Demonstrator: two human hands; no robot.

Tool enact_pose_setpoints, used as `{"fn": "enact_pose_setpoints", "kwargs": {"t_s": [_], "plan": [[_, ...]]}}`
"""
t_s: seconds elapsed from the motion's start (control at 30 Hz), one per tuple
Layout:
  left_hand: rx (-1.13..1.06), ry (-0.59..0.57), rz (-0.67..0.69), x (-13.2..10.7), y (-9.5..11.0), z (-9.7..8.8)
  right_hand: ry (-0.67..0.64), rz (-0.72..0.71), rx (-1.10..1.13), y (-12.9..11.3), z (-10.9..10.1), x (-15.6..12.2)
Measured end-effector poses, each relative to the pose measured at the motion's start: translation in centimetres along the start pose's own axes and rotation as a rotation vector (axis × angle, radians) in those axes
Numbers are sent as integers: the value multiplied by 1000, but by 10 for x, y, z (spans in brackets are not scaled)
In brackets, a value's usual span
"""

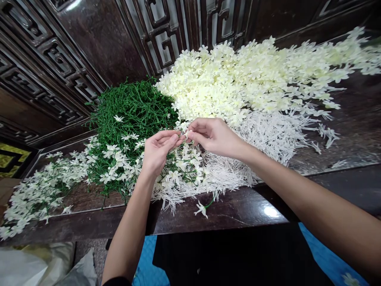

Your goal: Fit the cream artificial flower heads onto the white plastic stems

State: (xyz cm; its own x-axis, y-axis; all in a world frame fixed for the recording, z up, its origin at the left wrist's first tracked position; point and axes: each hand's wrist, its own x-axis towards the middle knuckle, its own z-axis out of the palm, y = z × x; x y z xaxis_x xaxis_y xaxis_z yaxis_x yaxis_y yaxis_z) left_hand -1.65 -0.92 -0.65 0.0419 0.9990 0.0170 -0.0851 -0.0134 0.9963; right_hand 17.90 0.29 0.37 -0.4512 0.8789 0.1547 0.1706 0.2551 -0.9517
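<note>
In the middle of the view my hands meet fingertip to fingertip above the heaps. My left hand [159, 151] is closed in a pinch, with a bit of thin green stem showing at its fingertips. Between the thumb and fingers of my right hand [217, 137] is a small white artificial flower [187, 134], partly hidden. Under and around the hands lie a tangle of green plastic stems [133, 107], white flowers on green stems [175, 174], a heap of thin white plastic pieces [268, 135], and a large pile of cream-white petals [220, 87].
The heaps lie on a long dark wooden bench [351, 159] with a carved lattice back [160, 28]. Finished-looking white flowers [41, 190] spread along its left end. One stemmed flower [201, 209] rests on the front edge. Pale bags [38, 262] stand below at the left.
</note>
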Motion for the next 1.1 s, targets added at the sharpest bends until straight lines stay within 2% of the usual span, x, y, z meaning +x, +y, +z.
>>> {"fn": "enact_pose_setpoints", "kwargs": {"t_s": [0.1,0.3,0.53,0.9,1.1], "plan": [[16,-5,3,-1,0,0,-32,15,27,-2,1,-1],[75,-38,55,-3,2,1,2,-54,-34,-2,2,0],[93,-77,66,-4,2,4,-6,-51,-121,-2,1,0],[276,-109,163,-6,1,8,4,-60,-255,-1,2,0],[353,-106,201,-7,-2,7,15,-129,-343,1,0,1]]}}
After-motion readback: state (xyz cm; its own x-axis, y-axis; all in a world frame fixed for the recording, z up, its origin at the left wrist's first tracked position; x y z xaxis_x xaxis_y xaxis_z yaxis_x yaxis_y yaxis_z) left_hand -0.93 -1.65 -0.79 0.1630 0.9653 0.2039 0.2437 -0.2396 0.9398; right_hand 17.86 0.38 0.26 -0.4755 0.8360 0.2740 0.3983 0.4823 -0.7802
